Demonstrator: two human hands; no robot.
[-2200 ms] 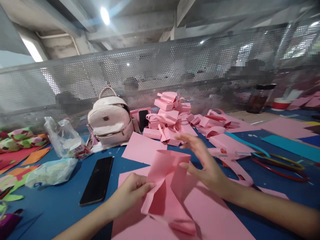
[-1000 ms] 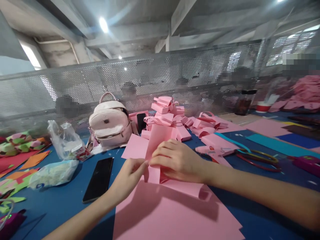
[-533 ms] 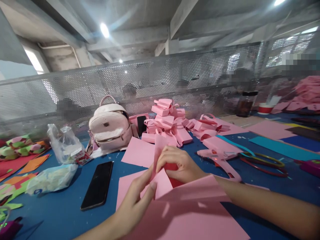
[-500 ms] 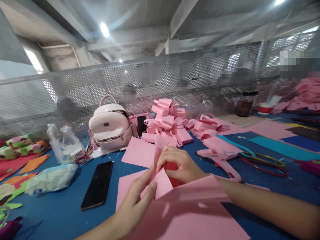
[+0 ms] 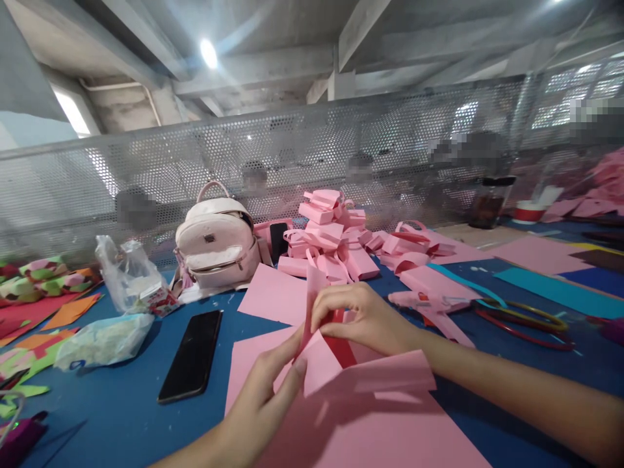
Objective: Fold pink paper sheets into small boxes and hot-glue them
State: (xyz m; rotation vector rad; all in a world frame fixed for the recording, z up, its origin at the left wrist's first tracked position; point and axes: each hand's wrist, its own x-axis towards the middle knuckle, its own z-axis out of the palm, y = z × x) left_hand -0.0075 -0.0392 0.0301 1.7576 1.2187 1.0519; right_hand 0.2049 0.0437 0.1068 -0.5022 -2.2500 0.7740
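A folded pink paper piece (image 5: 325, 364) with a red inner surface stands above a flat pink sheet (image 5: 380, 432). My left hand (image 5: 266, 396) grips its left side, thumb on the front face and fingers behind. My right hand (image 5: 363, 318) reaches over the top, its fingers curled and closed on the folded paper near the red part. A long pink flap (image 5: 390, 377) sticks out to the right beneath my right wrist. Another pink sheet (image 5: 273, 296) lies just behind my hands.
A black phone (image 5: 191, 356), plastic bags, and a pale backpack (image 5: 217, 244) are on the left. Pink paper bags (image 5: 329, 227) are piled at the back. On the right are a pink glue gun (image 5: 433, 309), bangle-like rings (image 5: 526, 322) and a dark jar (image 5: 491, 201).
The view has shifted slightly. My right hand has tilted a little on the folded paper, and more of the red inside shows. Both hands keep their hold.
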